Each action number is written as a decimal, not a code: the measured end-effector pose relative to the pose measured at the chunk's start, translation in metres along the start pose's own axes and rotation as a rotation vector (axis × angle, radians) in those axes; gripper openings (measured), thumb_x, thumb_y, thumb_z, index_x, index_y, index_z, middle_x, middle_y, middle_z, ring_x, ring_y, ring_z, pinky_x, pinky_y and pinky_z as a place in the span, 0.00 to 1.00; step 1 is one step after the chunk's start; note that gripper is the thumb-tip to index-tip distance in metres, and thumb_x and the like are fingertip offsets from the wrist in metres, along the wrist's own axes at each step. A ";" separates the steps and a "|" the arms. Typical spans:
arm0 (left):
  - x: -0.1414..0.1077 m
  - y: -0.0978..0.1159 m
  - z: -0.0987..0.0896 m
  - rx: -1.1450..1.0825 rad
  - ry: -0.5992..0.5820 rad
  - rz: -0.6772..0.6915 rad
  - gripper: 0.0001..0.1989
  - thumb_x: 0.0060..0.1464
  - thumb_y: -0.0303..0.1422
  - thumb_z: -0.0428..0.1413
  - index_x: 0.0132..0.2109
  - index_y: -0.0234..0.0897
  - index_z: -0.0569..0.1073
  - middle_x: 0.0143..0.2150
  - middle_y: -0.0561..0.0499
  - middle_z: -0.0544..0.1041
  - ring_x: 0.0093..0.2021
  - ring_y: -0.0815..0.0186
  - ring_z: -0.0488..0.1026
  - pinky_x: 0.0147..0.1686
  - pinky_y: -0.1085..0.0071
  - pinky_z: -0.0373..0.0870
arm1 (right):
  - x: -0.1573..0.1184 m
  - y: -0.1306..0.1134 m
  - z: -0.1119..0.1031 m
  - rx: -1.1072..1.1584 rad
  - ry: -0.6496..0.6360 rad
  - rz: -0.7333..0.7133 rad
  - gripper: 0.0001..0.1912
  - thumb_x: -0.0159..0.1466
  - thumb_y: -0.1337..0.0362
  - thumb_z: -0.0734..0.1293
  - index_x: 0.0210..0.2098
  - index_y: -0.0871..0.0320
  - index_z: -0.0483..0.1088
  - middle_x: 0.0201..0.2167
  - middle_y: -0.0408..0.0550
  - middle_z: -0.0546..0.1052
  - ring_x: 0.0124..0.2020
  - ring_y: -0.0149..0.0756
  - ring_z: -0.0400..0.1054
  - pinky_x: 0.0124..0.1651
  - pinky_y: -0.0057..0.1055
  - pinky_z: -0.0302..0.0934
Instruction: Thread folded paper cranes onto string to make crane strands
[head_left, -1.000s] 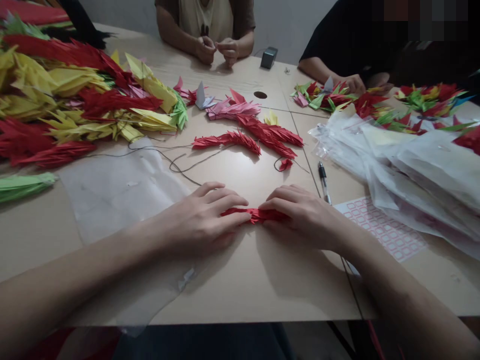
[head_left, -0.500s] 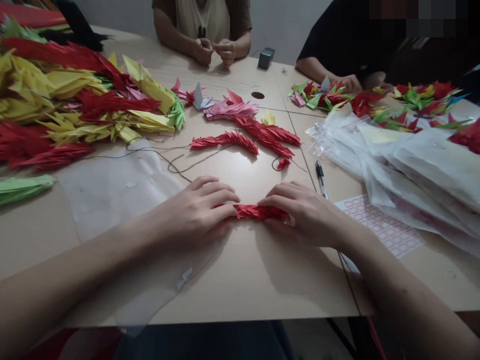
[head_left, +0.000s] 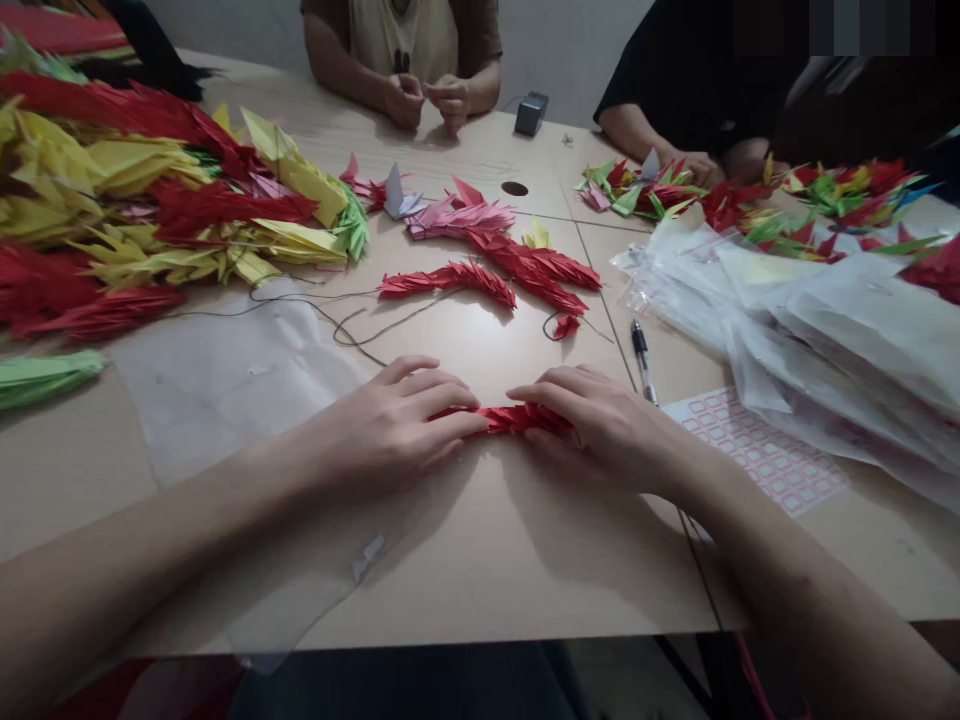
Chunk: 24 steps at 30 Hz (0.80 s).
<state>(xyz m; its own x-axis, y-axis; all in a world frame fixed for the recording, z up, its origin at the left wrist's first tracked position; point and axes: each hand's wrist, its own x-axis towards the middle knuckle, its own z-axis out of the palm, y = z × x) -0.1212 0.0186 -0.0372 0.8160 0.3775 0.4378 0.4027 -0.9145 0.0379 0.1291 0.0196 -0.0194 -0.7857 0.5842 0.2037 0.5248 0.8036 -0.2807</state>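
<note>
Between my hands, on the table, lies a tightly packed strand of red origami cranes (head_left: 506, 419). My left hand (head_left: 412, 415) is closed on its left end, and my right hand (head_left: 589, 420) grips the right end. The fingers hide both tips; only the middle shows. Just beyond are another curved red strand (head_left: 450, 283) and a pair of red strands (head_left: 536, 265) side by side. A dark cord (head_left: 322, 305) runs across the table towards my left hand; its end there is hidden. Near my right hand, a small red folded piece (head_left: 566, 327) sits by a loop of cord.
A large pile of yellow, red and green strands (head_left: 150, 200) fills the left. Under my left forearm is a clear plastic bag (head_left: 225, 380). To the right are a pen (head_left: 643, 362), a sticker sheet (head_left: 772, 450) and plastic bags (head_left: 832, 320). Two people sit opposite, their hands over the table.
My fingers have shifted slightly along the red strand, the right ones moving a little left over it. Both hands keep their hold. The view has tilted very slightly.
</note>
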 end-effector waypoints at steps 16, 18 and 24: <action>-0.001 -0.002 0.005 -0.009 0.049 -0.007 0.08 0.60 0.27 0.50 0.45 0.37 0.71 0.38 0.52 0.80 0.40 0.69 0.75 0.55 0.62 0.60 | 0.009 -0.019 0.024 -0.130 0.271 -0.101 0.06 0.66 0.71 0.61 0.34 0.59 0.69 0.34 0.50 0.75 0.35 0.35 0.65 0.43 0.36 0.59; -0.001 -0.002 0.005 -0.013 0.045 -0.019 0.07 0.60 0.27 0.50 0.44 0.38 0.72 0.37 0.52 0.80 0.40 0.69 0.75 0.55 0.63 0.60 | 0.009 -0.020 0.023 -0.108 0.275 -0.086 0.07 0.66 0.71 0.61 0.32 0.59 0.68 0.33 0.49 0.74 0.34 0.34 0.64 0.43 0.36 0.59; 0.000 -0.001 0.002 -0.025 0.033 -0.022 0.08 0.60 0.27 0.50 0.42 0.38 0.73 0.38 0.52 0.80 0.39 0.70 0.75 0.55 0.63 0.60 | 0.008 -0.018 0.022 -0.014 0.300 -0.096 0.07 0.63 0.73 0.62 0.30 0.58 0.65 0.32 0.48 0.73 0.34 0.32 0.64 0.43 0.35 0.59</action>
<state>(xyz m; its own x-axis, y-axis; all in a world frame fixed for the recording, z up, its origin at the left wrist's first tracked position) -0.1202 0.0198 -0.0391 0.7929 0.3926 0.4660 0.4092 -0.9097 0.0701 0.1060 0.0079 -0.0333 -0.7016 0.5110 0.4966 0.4588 0.8572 -0.2339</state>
